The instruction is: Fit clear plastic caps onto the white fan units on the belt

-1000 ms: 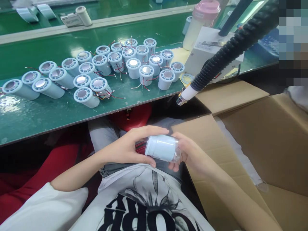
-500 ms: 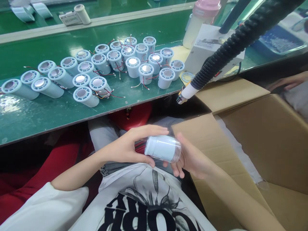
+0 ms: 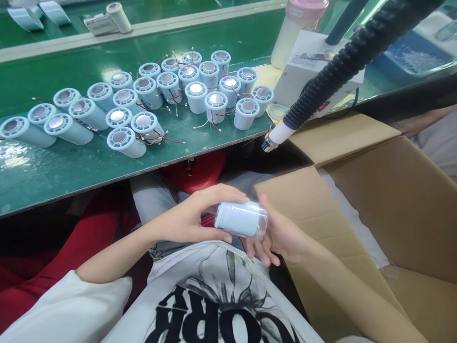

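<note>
A light-blue cylinder inside a clear plastic cup (image 3: 241,219) lies sideways between my hands, above my lap. My left hand (image 3: 194,214) grips it around its left end, fingers on the far side and thumb along the near side. Against the cup's rounded clear end rests my right hand (image 3: 274,233), its lower fingers loosely spread beneath and its thumb at the top right. Several similar light-blue cylinders (image 3: 246,114) with round metal discs on top and thin red wires stand on the green bench (image 3: 171,152) in front of me.
A black flexible hose (image 3: 321,71) with a metal tip hangs over the bench edge, before a white metal box (image 3: 289,81). An open cardboard box (image 3: 389,200) stands at my right. Behind are a pink-lidded bottle (image 3: 293,33) and a blue tray (image 3: 414,52). Another person's hand (image 3: 410,125) shows far right.
The cup stays between my hands with hardly any shift. My right lower fingers have spread slightly further below it. The view has moved a little.
</note>
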`<state>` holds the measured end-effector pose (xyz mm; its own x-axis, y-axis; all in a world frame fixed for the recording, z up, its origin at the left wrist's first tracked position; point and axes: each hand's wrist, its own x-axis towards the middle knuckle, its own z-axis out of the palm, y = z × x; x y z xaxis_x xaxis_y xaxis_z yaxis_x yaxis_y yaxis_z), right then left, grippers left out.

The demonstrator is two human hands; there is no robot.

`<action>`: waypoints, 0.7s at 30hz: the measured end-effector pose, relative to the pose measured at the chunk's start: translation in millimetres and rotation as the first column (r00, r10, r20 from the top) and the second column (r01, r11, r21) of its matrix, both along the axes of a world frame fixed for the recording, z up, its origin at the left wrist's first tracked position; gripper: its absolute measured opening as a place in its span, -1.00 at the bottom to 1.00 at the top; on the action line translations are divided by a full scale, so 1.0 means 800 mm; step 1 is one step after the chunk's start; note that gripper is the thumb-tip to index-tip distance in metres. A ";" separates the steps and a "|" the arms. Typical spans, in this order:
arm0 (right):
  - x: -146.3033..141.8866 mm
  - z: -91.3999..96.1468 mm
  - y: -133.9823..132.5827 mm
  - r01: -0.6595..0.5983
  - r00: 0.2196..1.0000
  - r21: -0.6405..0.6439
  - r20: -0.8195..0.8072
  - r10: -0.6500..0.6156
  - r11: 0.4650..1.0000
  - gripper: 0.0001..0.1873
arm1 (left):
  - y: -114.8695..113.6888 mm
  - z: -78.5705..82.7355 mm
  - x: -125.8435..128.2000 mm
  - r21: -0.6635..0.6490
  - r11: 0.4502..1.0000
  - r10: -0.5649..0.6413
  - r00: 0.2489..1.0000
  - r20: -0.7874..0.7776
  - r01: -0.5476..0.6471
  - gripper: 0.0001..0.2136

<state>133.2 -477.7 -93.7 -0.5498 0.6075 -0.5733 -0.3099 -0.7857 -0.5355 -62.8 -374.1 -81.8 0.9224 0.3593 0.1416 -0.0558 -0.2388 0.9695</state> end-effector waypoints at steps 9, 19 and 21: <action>0.007 -0.022 -0.016 -0.302 0.628 0.927 0.369 -0.685 0.222 -0.46 | -0.012 0.004 0.000 -0.328 0.934 0.077 0.978 -0.194 -0.139 -0.46; 0.008 -0.013 -0.021 0.189 0.839 0.742 0.218 -0.499 0.643 -0.47 | -0.005 0.000 -0.006 -0.315 0.949 -0.042 0.992 -0.119 0.003 -0.29; 0.013 -0.011 -0.021 0.128 0.830 0.780 0.254 -0.497 0.613 -0.45 | -0.006 -0.002 -0.007 -0.374 0.927 -0.054 0.993 -0.107 0.010 -0.30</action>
<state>143.4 -494.7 -102.4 -0.0669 0.9977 0.0062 -0.0665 0.0017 -0.9978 -68.1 -379.3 -83.2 0.9364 0.3359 -0.1022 0.0575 0.1405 0.9884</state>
